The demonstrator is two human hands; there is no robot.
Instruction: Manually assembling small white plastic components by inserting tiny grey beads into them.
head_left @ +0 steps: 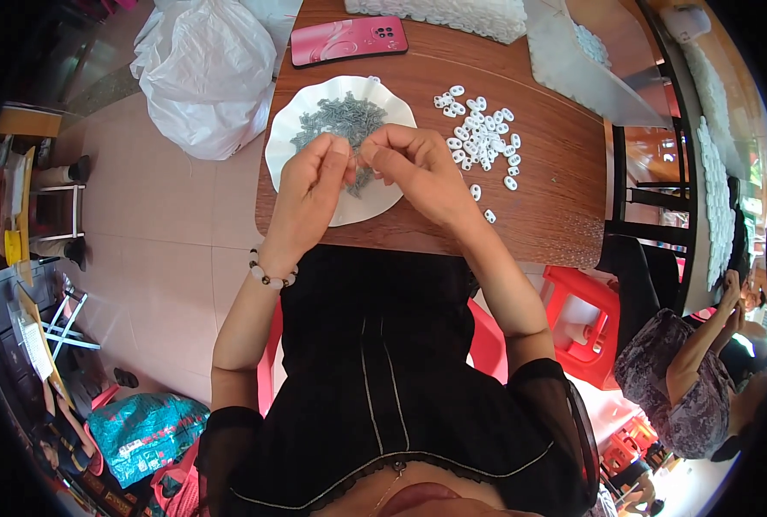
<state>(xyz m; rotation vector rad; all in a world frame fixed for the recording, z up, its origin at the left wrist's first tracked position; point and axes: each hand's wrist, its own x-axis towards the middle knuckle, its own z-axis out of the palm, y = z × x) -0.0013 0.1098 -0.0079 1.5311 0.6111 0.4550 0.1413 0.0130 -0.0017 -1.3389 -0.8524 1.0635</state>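
Pinching something too small to tell, my left hand [313, 177] and right hand [414, 164] meet fingertip to fingertip; grey pieces [342, 121] on the white plate [293, 129] lie just beyond.

We hold our left hand [314, 177] and right hand [414, 168] together above the white plate [293, 129] of small grey parts [340, 116]. White rings [480, 138] lie beside it on the brown table [556, 198], near a pink phone [349, 40].
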